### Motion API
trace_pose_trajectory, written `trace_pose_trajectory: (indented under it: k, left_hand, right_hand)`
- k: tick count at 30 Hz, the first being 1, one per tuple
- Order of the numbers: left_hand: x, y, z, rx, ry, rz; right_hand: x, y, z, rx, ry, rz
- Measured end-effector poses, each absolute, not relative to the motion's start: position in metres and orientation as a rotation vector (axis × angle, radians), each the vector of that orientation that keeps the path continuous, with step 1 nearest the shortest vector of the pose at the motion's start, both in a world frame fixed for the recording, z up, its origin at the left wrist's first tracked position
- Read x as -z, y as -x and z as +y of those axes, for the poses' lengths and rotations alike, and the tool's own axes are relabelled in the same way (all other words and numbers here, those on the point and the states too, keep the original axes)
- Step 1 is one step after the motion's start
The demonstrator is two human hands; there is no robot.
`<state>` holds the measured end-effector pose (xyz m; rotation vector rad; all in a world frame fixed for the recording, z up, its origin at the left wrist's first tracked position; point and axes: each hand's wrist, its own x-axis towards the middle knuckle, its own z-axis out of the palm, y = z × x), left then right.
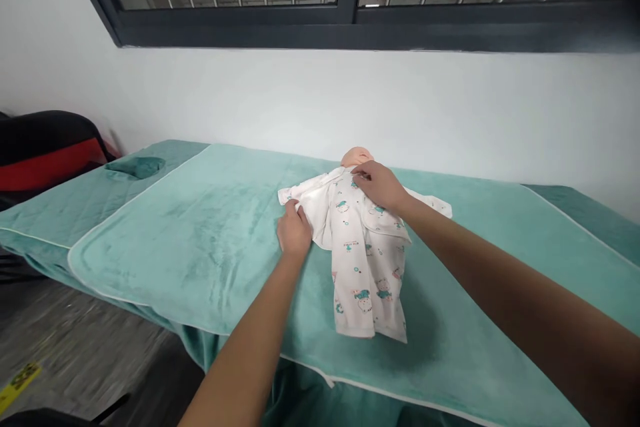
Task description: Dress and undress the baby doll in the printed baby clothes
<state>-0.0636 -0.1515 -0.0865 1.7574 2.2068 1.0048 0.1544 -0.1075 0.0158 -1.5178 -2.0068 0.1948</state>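
Note:
A baby doll (357, 155) lies on its back on the green bed cover, its head towards the wall. White baby clothes with small printed animals cover its body: a long-sleeved shirt (319, 203) and, below it, trousers (353, 287). My left hand (294, 230) pinches the edge of the shirt beside the left-hand sleeve, its fingertips partly hidden. At the collar, just below the doll's head, my right hand (381, 185) has its fingers closed on the shirt front. Both sleeves stretch out sideways.
The bed (175, 233) has a light green plush cover with pale piping, and a darker padded section with a face hole (134, 167) at the left end. A black and red chair or bag (50, 153) stands at far left. Behind are a white wall (260, 100) and a barred window.

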Motion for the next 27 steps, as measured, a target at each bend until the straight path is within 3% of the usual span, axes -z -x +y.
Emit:
trace_pose_trajectory:
  k: [4,13,19,27]
  left_hand:
    - [0.086,0.064,-0.154,-1.098,-1.731,2.13]
    - [0.096,0.064,-0.153,-1.315,-1.806,1.994]
    - [0.107,0.06,-0.159,-1.659,-2.359,1.55]
    - [0.106,0.051,-0.168,-1.704,-2.702,1.299]
  right_hand:
    - [-0.009,-0.141,-0.062,-0.053,1.692,-2.155]
    - [-0.023,-0.136,-0.013,-0.237,1.89,-2.52]
    - [-0.007,-0.126,-0.024,-0.026,1.898,-2.308]
    - [0.009,-0.126,-0.027,0.02,1.88,-2.056]
